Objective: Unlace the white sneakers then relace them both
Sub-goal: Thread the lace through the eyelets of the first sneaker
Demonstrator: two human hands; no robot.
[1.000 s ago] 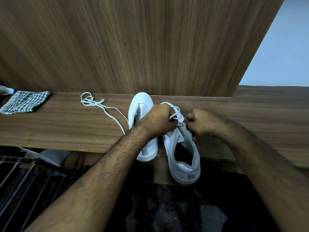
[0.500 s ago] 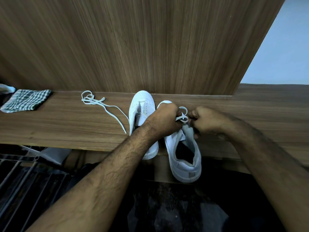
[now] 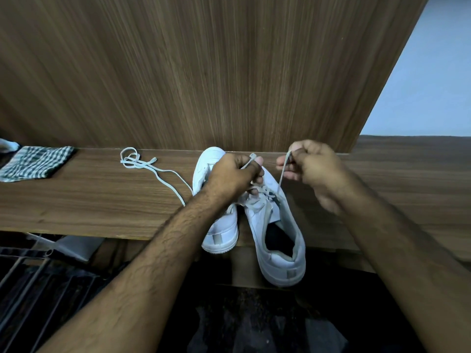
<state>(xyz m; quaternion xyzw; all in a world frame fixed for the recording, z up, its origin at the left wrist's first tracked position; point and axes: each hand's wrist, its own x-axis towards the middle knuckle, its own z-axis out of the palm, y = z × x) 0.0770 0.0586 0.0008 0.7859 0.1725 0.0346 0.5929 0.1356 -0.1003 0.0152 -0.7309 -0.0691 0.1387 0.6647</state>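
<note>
A wooden worktop (image 3: 89,200) is carrying two white sneakers side by side at its near edge. The right sneaker (image 3: 277,240) is overhanging that edge; the left sneaker (image 3: 221,235) is sitting beside it. A checked cloth (image 3: 35,161) is lying far left. The left hand (image 3: 234,174) and right hand (image 3: 313,166) are each pinching an end of the right sneaker's lace (image 3: 281,171). A loose lace (image 3: 150,169) is lying left of the sneakers.
</note>
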